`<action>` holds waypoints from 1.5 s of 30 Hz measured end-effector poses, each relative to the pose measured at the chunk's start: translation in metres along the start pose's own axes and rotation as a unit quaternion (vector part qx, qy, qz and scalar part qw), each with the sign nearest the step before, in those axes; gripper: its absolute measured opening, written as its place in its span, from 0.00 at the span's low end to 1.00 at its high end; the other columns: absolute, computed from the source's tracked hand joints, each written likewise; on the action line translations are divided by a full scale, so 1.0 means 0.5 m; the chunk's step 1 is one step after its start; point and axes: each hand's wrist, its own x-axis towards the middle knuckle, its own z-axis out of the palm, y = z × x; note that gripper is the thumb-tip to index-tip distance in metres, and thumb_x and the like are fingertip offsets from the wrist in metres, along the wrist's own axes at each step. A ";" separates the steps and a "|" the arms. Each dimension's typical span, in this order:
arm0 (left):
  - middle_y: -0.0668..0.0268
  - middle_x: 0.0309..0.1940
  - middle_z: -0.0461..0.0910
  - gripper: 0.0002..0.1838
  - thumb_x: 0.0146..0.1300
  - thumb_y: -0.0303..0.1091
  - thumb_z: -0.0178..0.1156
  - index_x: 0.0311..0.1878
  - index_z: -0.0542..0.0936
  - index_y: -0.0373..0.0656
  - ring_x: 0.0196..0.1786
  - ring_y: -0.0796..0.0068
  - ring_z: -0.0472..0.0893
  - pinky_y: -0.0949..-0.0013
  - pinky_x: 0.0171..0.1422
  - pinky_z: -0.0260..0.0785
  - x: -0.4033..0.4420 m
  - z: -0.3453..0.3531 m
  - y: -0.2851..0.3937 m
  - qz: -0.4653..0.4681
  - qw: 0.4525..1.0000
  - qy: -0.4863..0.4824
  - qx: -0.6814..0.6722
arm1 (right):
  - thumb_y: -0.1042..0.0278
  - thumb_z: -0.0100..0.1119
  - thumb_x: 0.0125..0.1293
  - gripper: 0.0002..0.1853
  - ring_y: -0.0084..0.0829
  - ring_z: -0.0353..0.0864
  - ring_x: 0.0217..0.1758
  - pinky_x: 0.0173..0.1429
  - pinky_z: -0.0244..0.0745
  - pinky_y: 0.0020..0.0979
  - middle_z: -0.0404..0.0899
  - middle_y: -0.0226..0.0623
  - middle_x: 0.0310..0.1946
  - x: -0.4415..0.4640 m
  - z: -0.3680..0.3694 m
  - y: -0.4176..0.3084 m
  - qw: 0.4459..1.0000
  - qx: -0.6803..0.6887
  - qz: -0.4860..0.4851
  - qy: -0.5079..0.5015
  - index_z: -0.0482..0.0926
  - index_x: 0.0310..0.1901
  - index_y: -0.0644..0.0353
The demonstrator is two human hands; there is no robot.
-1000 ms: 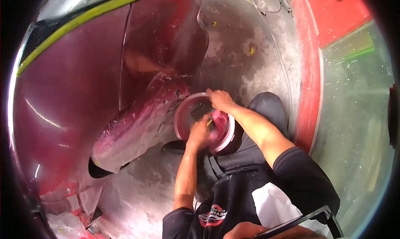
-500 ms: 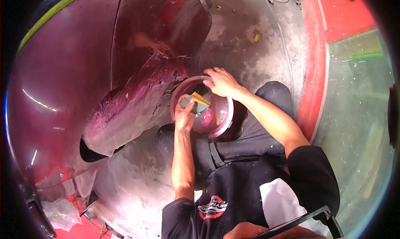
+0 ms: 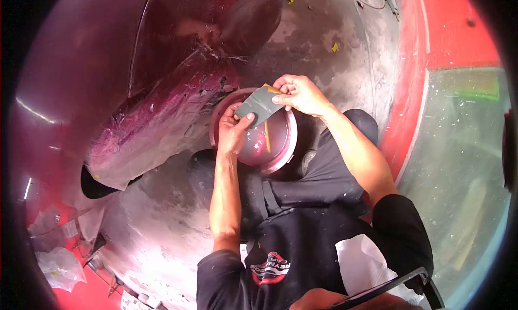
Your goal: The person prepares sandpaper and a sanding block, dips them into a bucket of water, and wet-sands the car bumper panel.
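A grey sheet of sandpaper point(image 3: 259, 107) with a yellow-brown back is stretched between my two hands over a bucket. My left hand point(image 3: 232, 134) pinches its lower left edge, thumb on the grey face. At the upper right corner, my right hand point(image 3: 299, 96) grips the sheet between thumb and fingers, where some of the yellow back shows. Beneath them the round bucket point(image 3: 293, 142) holds what looks like water, with a narrow yellowish strip in it. The bucket stands between my bent legs.
A dark red car body point(image 3: 81, 88) fills the left side. Its lower part is wrapped in wrinkled plastic masking film point(image 3: 156, 126). A red-framed wall with a glass panel point(image 3: 458, 164) rises at the right. A crumpled clear bag point(image 3: 61, 269) lies lower left.
My right hand has left the bucket rim and taken hold of the sandpaper's corner. My left hand has raised the sheet, which was curled and is now flatter.
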 end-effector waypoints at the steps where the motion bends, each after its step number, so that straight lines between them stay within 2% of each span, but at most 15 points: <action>1: 0.67 0.42 0.84 0.19 0.60 0.22 0.70 0.54 0.76 0.40 0.45 0.76 0.83 0.69 0.54 0.77 0.003 0.006 0.000 0.003 1.000 0.004 -0.006 | 0.74 0.69 0.64 0.16 0.18 0.77 0.29 0.32 0.74 0.22 0.81 0.32 0.31 -0.001 -0.005 -0.002 1.000 -0.005 0.002 -0.005 0.77 0.50 0.68; 10: 0.69 0.38 0.84 0.15 0.64 0.26 0.69 0.52 0.77 0.40 0.40 0.82 0.82 0.72 0.46 0.76 0.012 0.012 0.016 -0.051 0.997 0.051 0.040 | 0.72 0.67 0.66 0.18 0.20 0.82 0.40 0.37 0.79 0.24 0.85 0.33 0.39 0.005 -0.044 -0.030 0.997 0.065 0.031 0.006 0.77 0.55 0.66; 19: 0.66 0.41 0.85 0.07 0.56 0.16 0.67 0.37 0.82 0.37 0.49 0.74 0.82 0.69 0.54 0.75 -0.002 0.017 0.014 0.122 0.985 0.001 0.121 | 0.85 0.59 0.64 0.10 0.26 0.82 0.50 0.57 0.78 0.28 0.83 0.39 0.48 0.014 -0.046 -0.003 0.998 0.053 -0.018 0.014 0.82 0.46 0.67; 20: 0.64 0.43 0.85 0.07 0.54 0.14 0.66 0.34 0.83 0.37 0.52 0.71 0.81 0.66 0.58 0.74 -0.018 0.036 0.027 0.156 0.956 -0.010 0.249 | 0.89 0.54 0.61 0.13 0.25 0.78 0.54 0.56 0.78 0.27 0.74 0.38 0.58 0.020 -0.049 0.019 0.997 -0.006 -0.069 0.033 0.81 0.43 0.65; 22: 0.62 0.47 0.85 0.08 0.50 0.14 0.66 0.30 0.84 0.39 0.56 0.61 0.81 0.56 0.66 0.71 -0.027 0.054 0.015 0.264 0.866 -0.036 0.422 | 0.92 0.54 0.58 0.14 0.28 0.79 0.56 0.56 0.78 0.28 0.77 0.38 0.54 0.025 -0.053 0.029 0.996 0.063 -0.055 0.021 0.77 0.44 0.64; 25: 0.66 0.47 0.85 0.10 0.44 0.19 0.70 0.30 0.83 0.44 0.57 0.58 0.80 0.50 0.67 0.69 -0.026 0.073 -0.003 0.360 0.760 -0.052 0.538 | 0.88 0.54 0.61 0.15 0.27 0.81 0.53 0.55 0.80 0.32 0.78 0.37 0.50 0.022 -0.065 0.032 0.983 0.176 -0.035 -0.043 0.74 0.47 0.61; 29: 0.62 0.52 0.82 0.11 0.42 0.20 0.71 0.30 0.83 0.44 0.58 0.58 0.80 0.50 0.67 0.69 -0.017 0.073 -0.029 0.414 0.695 -0.050 0.585 | 0.79 0.53 0.67 0.13 0.28 0.83 0.48 0.53 0.82 0.37 0.79 0.35 0.45 0.020 -0.046 0.019 0.966 0.253 -0.004 -0.059 0.72 0.52 0.58; 33: 0.53 0.64 0.73 0.13 0.42 0.23 0.73 0.34 0.84 0.45 0.64 0.51 0.75 0.51 0.68 0.70 -0.022 0.088 -0.030 0.357 0.729 -0.039 0.583 | 0.70 0.54 0.72 0.13 0.31 0.83 0.51 0.58 0.81 0.43 0.83 0.37 0.46 0.024 -0.058 0.006 0.947 0.296 0.061 -0.107 0.76 0.56 0.61; 35: 0.53 0.65 0.72 0.12 0.45 0.26 0.75 0.35 0.85 0.46 0.68 0.44 0.72 0.50 0.69 0.69 -0.022 0.093 -0.036 0.226 0.848 -0.037 0.477 | 0.70 0.56 0.72 0.14 0.32 0.84 0.51 0.58 0.81 0.41 0.83 0.39 0.47 0.025 -0.051 0.018 0.956 0.269 0.073 -0.090 0.78 0.56 0.63; 37: 0.53 0.66 0.72 0.14 0.50 0.31 0.77 0.37 0.83 0.43 0.69 0.50 0.73 0.53 0.70 0.69 -0.023 0.092 -0.028 0.220 0.849 -0.043 0.479 | 0.73 0.57 0.72 0.13 0.31 0.84 0.52 0.57 0.82 0.38 0.83 0.39 0.48 0.023 -0.026 0.029 0.988 0.136 0.016 -0.072 0.78 0.55 0.64; 39: 0.53 0.68 0.70 0.16 0.55 0.33 0.76 0.39 0.79 0.39 0.68 0.64 0.74 0.60 0.70 0.69 -0.019 0.081 -0.038 0.116 0.969 -0.055 0.212 | 0.74 0.58 0.72 0.13 0.28 0.84 0.49 0.56 0.82 0.32 0.84 0.40 0.47 0.022 -0.008 0.026 0.991 0.113 0.025 -0.062 0.79 0.55 0.66; 40: 0.56 0.60 0.76 0.16 0.64 0.39 0.71 0.39 0.75 0.38 0.58 0.77 0.77 0.68 0.61 0.72 -0.022 0.079 -0.036 0.101 0.969 -0.036 0.222 | 0.74 0.58 0.71 0.13 0.27 0.84 0.46 0.53 0.82 0.30 0.84 0.39 0.43 0.018 0.001 0.017 0.994 0.091 0.033 -0.053 0.79 0.54 0.67; 43: 0.58 0.50 0.81 0.17 0.69 0.43 0.64 0.38 0.75 0.38 0.48 0.79 0.76 0.70 0.51 0.71 -0.012 0.038 -0.041 -0.014 0.947 0.008 0.321 | 0.74 0.59 0.70 0.13 0.24 0.85 0.41 0.49 0.82 0.27 0.85 0.39 0.39 0.020 0.016 0.021 0.996 0.068 0.014 -0.050 0.80 0.53 0.69; 44: 0.63 0.38 0.83 0.19 0.72 0.47 0.61 0.37 0.75 0.39 0.38 0.82 0.73 0.74 0.41 0.66 -0.009 0.032 -0.056 0.052 0.951 -0.016 0.303 | 0.74 0.60 0.70 0.13 0.24 0.85 0.42 0.49 0.82 0.27 0.85 0.39 0.40 0.020 0.019 0.026 0.997 0.058 0.014 -0.046 0.81 0.52 0.68; 45: 0.63 0.38 0.83 0.19 0.72 0.47 0.61 0.37 0.75 0.39 0.38 0.82 0.73 0.74 0.41 0.66 -0.009 0.032 -0.059 0.052 0.951 -0.017 0.304 | 0.74 0.60 0.69 0.12 0.24 0.85 0.42 0.49 0.82 0.27 0.85 0.39 0.40 0.020 0.022 0.027 0.998 0.049 0.014 -0.041 0.81 0.52 0.68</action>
